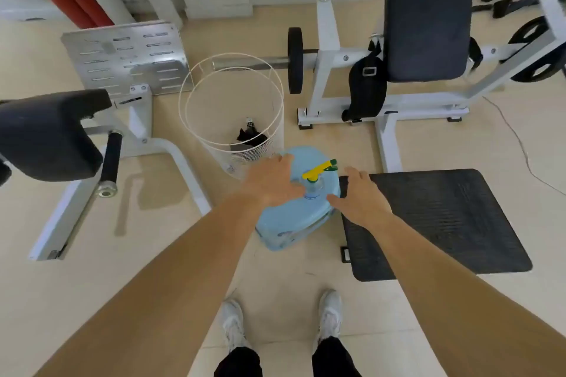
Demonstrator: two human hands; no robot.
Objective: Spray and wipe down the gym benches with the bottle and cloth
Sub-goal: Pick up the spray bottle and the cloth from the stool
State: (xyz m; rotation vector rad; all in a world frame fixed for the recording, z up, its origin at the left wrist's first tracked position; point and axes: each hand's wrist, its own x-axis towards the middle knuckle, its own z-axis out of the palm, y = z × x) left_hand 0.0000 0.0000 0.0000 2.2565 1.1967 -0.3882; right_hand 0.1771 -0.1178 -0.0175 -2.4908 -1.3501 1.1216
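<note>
While the left hand [272,182] and right hand [356,193] spread open, gripping nothing, the bottle [313,186] stands between them
Light, rigid plastic, likely slick: best taken round the neck under its yellow trigger [318,169]; it sits on what may be a pale blue stool [294,223]. Beyond the left hand, a wire basket [232,119]; right of the right hand, a black bench pad [444,223] over beige floor [306,269]

They wear white sneakers [330,317] and black trousers [240,362].
</note>
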